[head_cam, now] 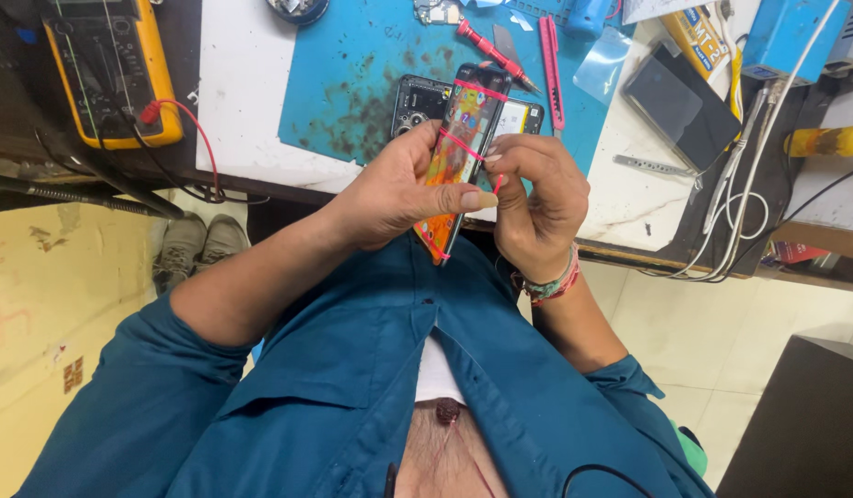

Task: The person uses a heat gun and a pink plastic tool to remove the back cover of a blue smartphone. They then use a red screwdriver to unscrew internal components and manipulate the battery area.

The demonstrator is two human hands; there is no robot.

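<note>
The left hand (399, 194) grips a slim, glossy phone (459, 148) by its edge, thumb laid flat across the lit, orange-patterned screen; the phone stands tilted above the desk's front edge, over the person's chest. Three thin pink rubber bands (482, 89) cross it: one near the top, one at the middle, one at the bottom corner. The right hand (537, 198) has its fingers curled in, pinching the middle band at the phone's right side; a woven bracelet (551, 286) circles that wrist. Behind the phone lies an opened phone body (422, 101), dark, with round camera holes, on a blue rubber mat (352, 65) blotched with dark stains. On the mat's far part lie a red screwdriver (491, 51) and a pink craft knife (553, 69), both long and narrow. The mat rests on a white, smooth desk (242, 101). At the left sits one yellow-cased multimeter (113, 69) with a red lead plugged in. At the right lie a flat black slab (680, 101), metal tweezers (652, 166), white cables (735, 212), a yellow rectangular packet (698, 37) and a blue box (791, 37).
</note>
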